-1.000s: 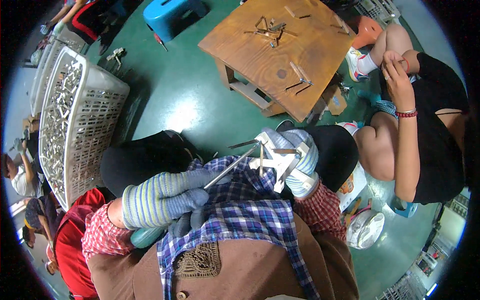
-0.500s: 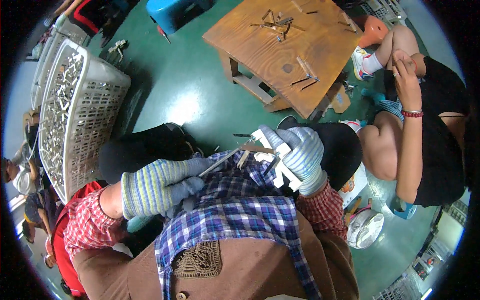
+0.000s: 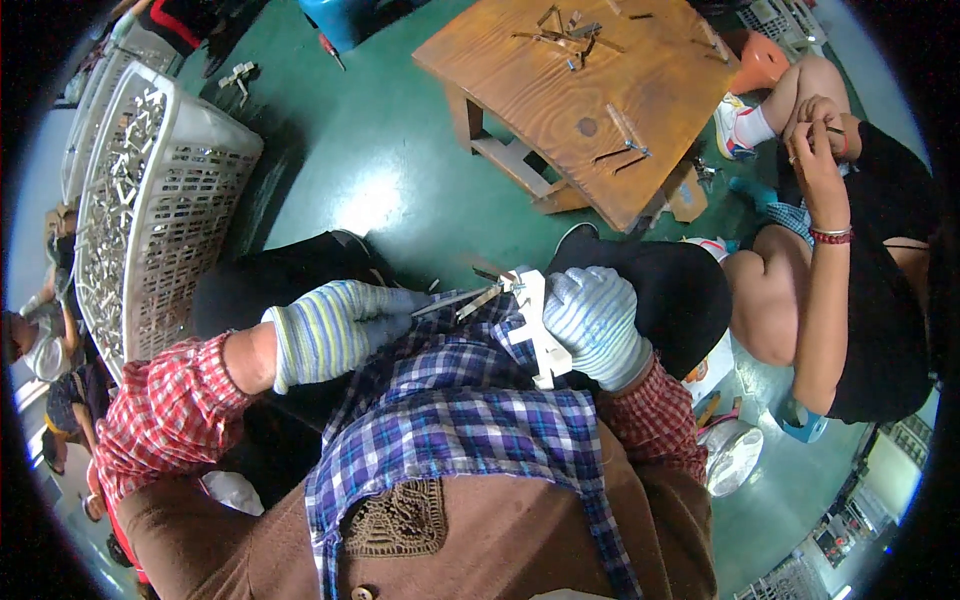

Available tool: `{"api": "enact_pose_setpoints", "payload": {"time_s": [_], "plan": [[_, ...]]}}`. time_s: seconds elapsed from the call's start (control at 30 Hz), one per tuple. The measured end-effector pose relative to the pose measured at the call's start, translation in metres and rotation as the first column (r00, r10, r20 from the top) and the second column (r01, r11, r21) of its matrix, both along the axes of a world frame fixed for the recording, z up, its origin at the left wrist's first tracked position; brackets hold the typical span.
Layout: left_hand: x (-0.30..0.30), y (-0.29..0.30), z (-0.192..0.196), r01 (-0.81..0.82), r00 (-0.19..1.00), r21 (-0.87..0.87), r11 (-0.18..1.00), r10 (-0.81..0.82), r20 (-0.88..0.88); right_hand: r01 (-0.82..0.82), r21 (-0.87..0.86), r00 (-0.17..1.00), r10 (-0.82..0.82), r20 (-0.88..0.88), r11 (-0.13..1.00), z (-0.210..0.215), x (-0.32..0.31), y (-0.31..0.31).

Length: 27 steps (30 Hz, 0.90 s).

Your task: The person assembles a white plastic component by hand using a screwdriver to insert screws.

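Note:
My left hand [image 3: 350, 322], in a striped knit glove, is closed around a thin metal tool [image 3: 450, 301]; its handle is hidden in the glove. The tool points right, its tip close to the upper end of a white branched plastic part [image 3: 535, 325]. That part is gripped by my gloved right hand [image 3: 597, 325], its fingers curled over the right side. Narrow dark and pale pieces [image 3: 488, 275] stick out at the top of the part; how they join it I cannot make out. Both hands are above my checked apron [image 3: 460, 420].
Ahead stands a low wooden table [image 3: 510, 100] with loose metal strips. A white basket [image 3: 190, 190] full of small pale parts is at left. On the right, a seated person [image 3: 820, 240] holds both hands together. A blue stool [image 3: 335, 20] and a round tin [image 3: 735, 455] stand on the floor.
My left hand has moved up and a little right with the tool, which lies flatter. The white part has turned more upright in my right hand. The seated person's hands have shifted together.

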<state>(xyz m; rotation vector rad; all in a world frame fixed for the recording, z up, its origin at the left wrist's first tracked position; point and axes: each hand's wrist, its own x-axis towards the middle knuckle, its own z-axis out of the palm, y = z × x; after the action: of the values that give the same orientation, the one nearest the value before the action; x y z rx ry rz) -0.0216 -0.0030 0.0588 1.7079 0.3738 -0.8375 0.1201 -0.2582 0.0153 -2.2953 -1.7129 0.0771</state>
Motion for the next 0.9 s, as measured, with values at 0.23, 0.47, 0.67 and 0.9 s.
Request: {"api": "enact_pose_setpoints", "payload": {"time_s": [0.23, 0.47, 0.67, 0.9], "plan": [[0.006, -0.006, 0.011, 0.257, 0.921, 0.386, 0.886, -0.345, 0.178, 0.011, -0.050, 0.995, -0.016, -0.099, 0.999, -0.017, -0.002, -0.004], [0.012, -0.015, 0.036, 0.411, 0.610, 0.839, 0.355, -0.791, 0.036, 0.065, -0.023, 0.934, -0.069, -0.349, 0.998, -0.022, -0.005, -0.005], [0.016, -0.010, 0.027, 0.210, 0.386, 0.960, 0.184, -0.918, 0.091, 0.309, 0.060, 0.628, -0.156, -0.762, 0.949, -0.056, -0.018, -0.018], [0.030, 0.010, 0.020, 0.099, 0.118, 0.987, 0.130, -0.986, 0.118, 0.080, 0.119, 0.816, 0.004, -0.579, 0.990, -0.053, -0.004, -0.013]]}}
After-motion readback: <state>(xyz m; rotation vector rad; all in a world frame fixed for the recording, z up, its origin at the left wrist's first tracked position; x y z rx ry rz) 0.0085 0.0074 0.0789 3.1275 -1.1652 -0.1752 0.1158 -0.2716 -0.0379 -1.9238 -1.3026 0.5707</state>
